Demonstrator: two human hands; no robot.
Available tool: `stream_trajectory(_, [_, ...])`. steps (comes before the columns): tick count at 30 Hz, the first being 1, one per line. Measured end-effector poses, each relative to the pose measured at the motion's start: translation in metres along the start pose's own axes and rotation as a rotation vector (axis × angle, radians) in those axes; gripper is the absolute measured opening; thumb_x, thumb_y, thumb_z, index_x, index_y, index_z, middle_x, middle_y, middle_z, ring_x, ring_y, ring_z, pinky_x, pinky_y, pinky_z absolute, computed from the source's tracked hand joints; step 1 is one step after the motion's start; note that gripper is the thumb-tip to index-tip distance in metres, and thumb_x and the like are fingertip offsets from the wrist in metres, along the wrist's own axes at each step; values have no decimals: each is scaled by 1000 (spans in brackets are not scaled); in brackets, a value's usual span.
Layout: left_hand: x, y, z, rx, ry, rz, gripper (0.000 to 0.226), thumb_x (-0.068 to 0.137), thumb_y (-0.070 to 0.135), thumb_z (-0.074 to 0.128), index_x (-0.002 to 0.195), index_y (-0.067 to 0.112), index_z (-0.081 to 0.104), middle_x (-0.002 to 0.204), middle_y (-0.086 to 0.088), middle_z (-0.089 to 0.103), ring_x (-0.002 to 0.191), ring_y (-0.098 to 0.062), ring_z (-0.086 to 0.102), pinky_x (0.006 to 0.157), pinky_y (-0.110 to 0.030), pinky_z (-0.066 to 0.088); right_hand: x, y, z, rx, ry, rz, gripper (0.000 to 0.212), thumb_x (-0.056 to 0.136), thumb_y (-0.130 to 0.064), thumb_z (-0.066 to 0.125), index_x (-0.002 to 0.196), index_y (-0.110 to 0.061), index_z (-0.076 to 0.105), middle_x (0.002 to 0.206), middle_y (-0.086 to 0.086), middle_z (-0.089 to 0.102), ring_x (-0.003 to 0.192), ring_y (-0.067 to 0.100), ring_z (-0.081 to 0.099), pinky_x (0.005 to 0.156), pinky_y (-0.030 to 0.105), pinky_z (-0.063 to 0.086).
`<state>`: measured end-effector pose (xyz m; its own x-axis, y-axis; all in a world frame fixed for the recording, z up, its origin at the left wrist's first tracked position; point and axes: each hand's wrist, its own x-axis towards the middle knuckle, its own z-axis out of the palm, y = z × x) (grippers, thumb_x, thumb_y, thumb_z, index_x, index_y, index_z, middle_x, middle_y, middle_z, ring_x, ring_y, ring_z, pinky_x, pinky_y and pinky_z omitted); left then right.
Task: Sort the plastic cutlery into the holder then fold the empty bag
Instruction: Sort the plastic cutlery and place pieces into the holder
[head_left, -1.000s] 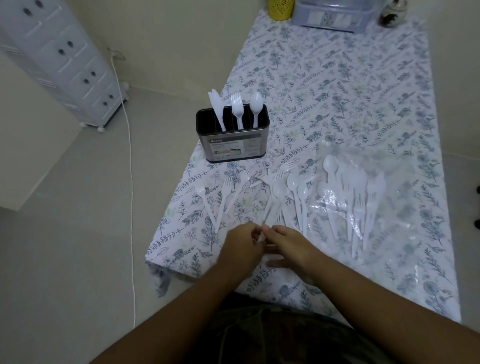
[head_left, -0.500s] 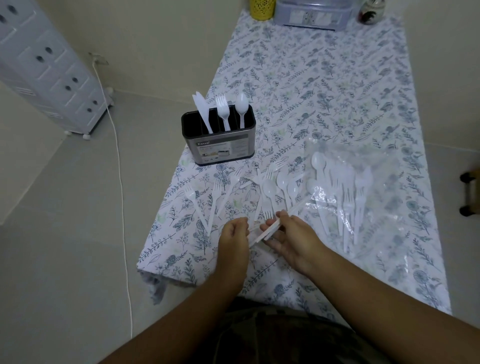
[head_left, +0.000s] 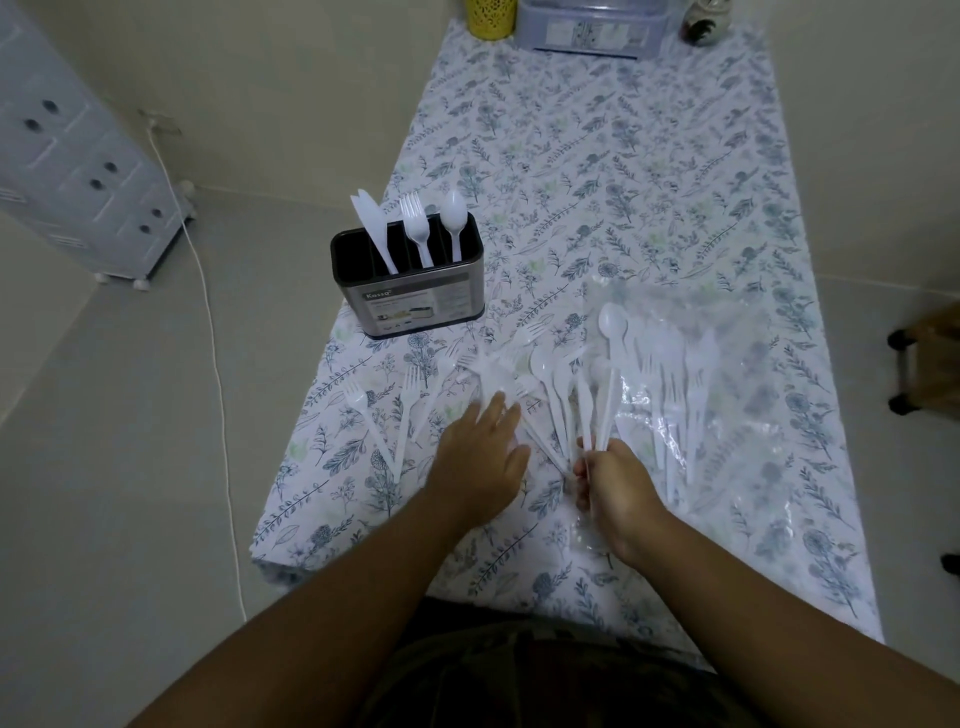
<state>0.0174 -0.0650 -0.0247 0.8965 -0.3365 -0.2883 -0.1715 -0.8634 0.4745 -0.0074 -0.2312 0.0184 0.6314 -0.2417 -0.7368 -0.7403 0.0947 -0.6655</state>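
Counter (head_left: 649, 171): long, covered in a floral cloth, carrying everything listed below.

Bag (head_left: 727, 395): clear plastic, lying flat on the counter's right half, not yet empty; several white pieces show through it, a spoon (head_left: 613, 325) uppermost near its left edge.

Holder (head_left: 408, 283): dark metal box with dividers, standing upright near the counter's left edge. It holds one knife (head_left: 371, 228), one fork (head_left: 415, 226) and one spoon (head_left: 453, 221), each in its own slot (left to right, in that order).

Loose cutlery (head_left: 545, 384): white forks and spoons fanned out on the cloth between holder and bag; two forks (head_left: 382, 421) lie apart to the left.

Left hand (head_left: 480, 457): fingers straight, laid flat over handles in the loose pile, gripping nothing.

Right hand (head_left: 615, 480): fingers curled round a small bundle of handles (head_left: 597, 415), the pieces pointing away from the person.

Step in hand, by judgement: the sorting stage, early on, gathering like pieces into a bundle. The next move likely calls for carrying the bundle to the matching slot and dropping it handle-down; folding the bag must wait until the bag is emptied.
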Motion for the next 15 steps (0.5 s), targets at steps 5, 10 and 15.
stream_trajectory(5, [-32,-20,9,-78,148,-93,53,100,47,39,143,18,46,159,-4,34,148,-22,25,120,-49,25,-2,-4,-2,-32,-56,43,21,99,-13,38,89,-14,56,65,2,45,51,14,36,50,28,29])
stream_trajectory(10, [-22,-17,8,-92,353,-229,36,88,39,52,117,19,60,119,2,57,115,-16,52,102,-39,44,2,5,-1,-180,-107,-50,15,104,-24,50,105,-10,56,72,5,51,57,16,47,51,28,39])
stream_trajectory(15, [-12,-6,-3,55,359,-281,22,91,38,54,107,24,61,102,7,59,100,-15,53,89,-36,42,3,6,-2,13,-111,-25,18,104,-14,51,107,0,61,67,8,51,58,19,51,59,35,50])
